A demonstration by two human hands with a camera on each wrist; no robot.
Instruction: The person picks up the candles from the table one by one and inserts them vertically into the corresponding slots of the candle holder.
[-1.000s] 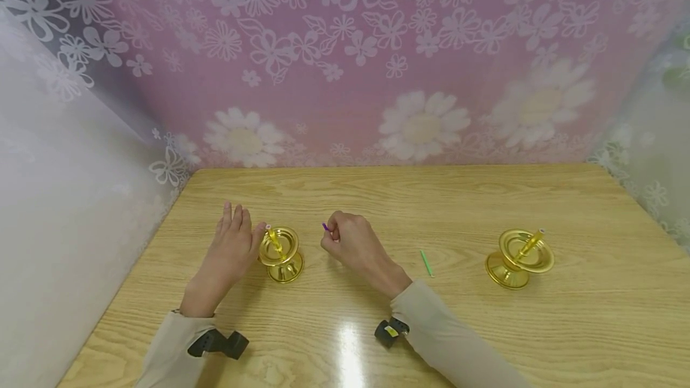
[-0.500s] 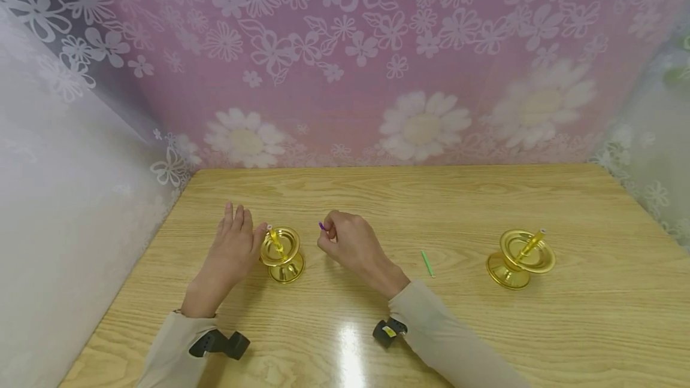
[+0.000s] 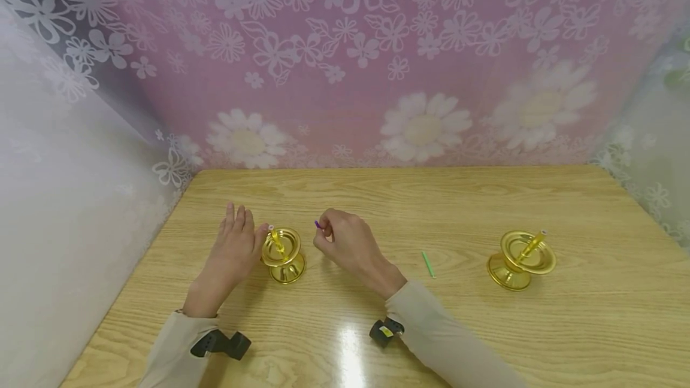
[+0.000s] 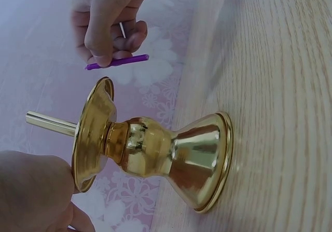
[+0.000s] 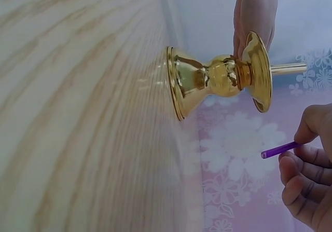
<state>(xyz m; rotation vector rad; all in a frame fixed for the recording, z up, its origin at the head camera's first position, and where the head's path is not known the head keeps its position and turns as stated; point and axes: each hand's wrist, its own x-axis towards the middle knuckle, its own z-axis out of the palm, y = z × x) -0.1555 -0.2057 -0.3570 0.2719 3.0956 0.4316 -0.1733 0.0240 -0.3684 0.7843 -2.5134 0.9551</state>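
A gold candlestick [image 3: 287,269] with a wide dish and a thin tube rising from it stands upright on the left half of the table. My left hand [image 3: 233,250] is at its left side, fingers straight and thumb at the dish rim. On the other side my right hand [image 3: 349,243] pinches a slim purple candle [image 4: 124,61] between thumb and fingertips, above the table. In the left wrist view the candle is beside the dish [image 4: 93,133], apart from it. One end of the candle [image 5: 280,150] juts free of the fingers in the right wrist view.
A second gold candlestick [image 3: 511,271] stands to the right. Between it and my right hand a green candle [image 3: 428,264] lies on the wooden table [image 3: 377,190]. Flowered pink cloth [image 3: 323,88] hangs behind the table, and pale cloth covers both sides.
My right hand has drifted slightly left with the purple candle, closer to the left candlestick. The left hand has stayed at the dish.
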